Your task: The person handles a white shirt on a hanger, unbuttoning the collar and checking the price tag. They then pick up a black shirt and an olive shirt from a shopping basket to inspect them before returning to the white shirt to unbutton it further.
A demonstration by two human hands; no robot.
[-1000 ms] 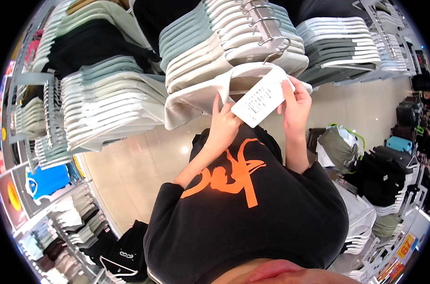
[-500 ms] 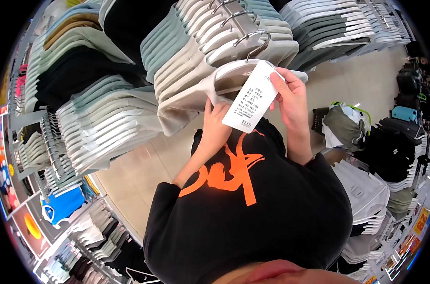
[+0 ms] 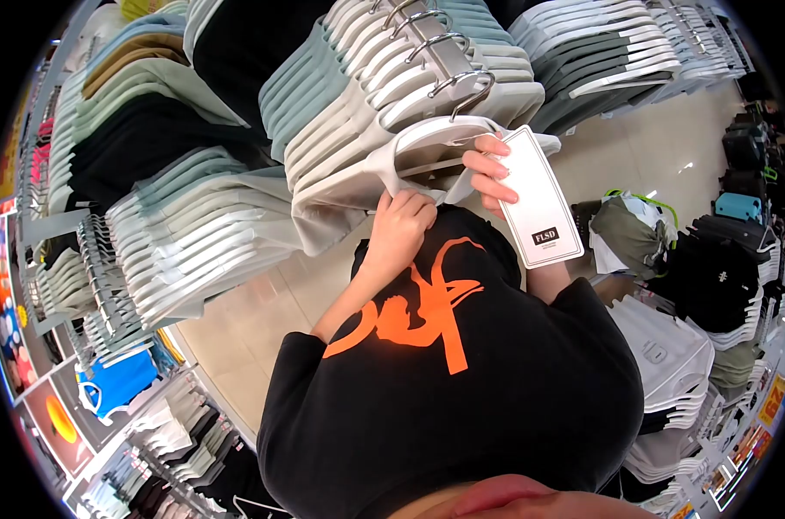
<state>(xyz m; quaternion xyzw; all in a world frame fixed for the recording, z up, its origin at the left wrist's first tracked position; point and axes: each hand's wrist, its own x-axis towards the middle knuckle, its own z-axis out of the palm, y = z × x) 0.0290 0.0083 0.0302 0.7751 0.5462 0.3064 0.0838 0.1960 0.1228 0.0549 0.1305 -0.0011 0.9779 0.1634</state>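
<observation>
Fingers curled, my left hand grips the neckline of a light beige shirt, the front one on the rack. My right hand is to its right, with fingers closed on the left edge of a white hang tag. The tag hides much of that hand and shows a black "FLSD" label near its lower end. Above both hands, the shirt's white hanger hooks over the metal rail.
Several beige and blue-green shirts hang behind the front one. More garments hang at the left. White shirts and a bundled olive garment are at the right. A tiled floor shows between racks.
The tag has moved right and turned from its printed text side to its logo side. My right hand has shifted behind it, while my left hand has closed more at the neckline.
</observation>
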